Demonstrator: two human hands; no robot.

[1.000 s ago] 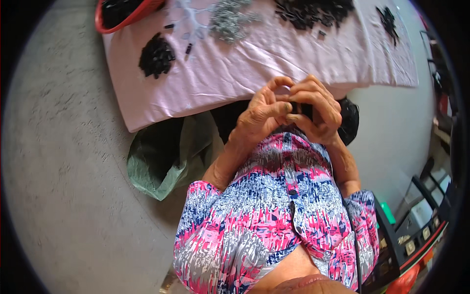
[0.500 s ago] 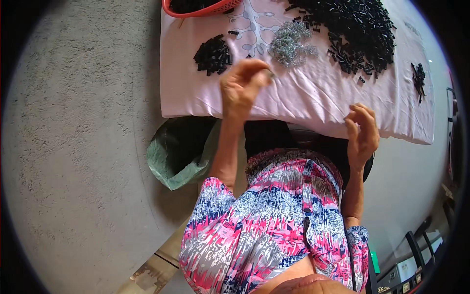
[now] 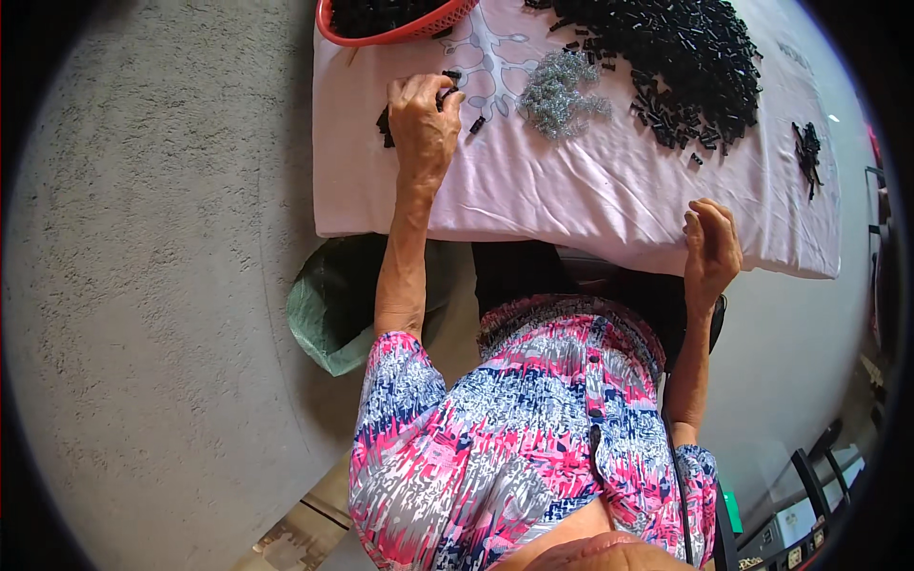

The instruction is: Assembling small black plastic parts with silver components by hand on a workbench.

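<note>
My left hand (image 3: 422, 133) lies over a small heap of short black plastic pieces (image 3: 384, 126), mostly covering it. Its thumb and fingers are closed on a black plastic piece (image 3: 444, 98). One loose black piece (image 3: 477, 125) rests just right of that hand, and another (image 3: 452, 75) sits beyond its fingertips. At the table's front edge on the right, my right hand (image 3: 714, 249) is raised with its fingers curled to the thumb; anything in them is too small or hidden to name. Between the hands and farther back is a pile of small, clear, shiny parts (image 3: 564, 95).
A cloth-covered pink table (image 3: 571, 195) carries a large heap of black pieces (image 3: 700, 67) at the back right. A small dark cluster (image 3: 807, 157) lies near its right edge. At the back left stands a red basket (image 3: 405, 30). A green sack (image 3: 328, 314) hangs open below the front edge.
My left hand has swung left and away from me onto the small heap of black pieces. My right hand has stayed nearly in place, its fingers drawn closer together.
</note>
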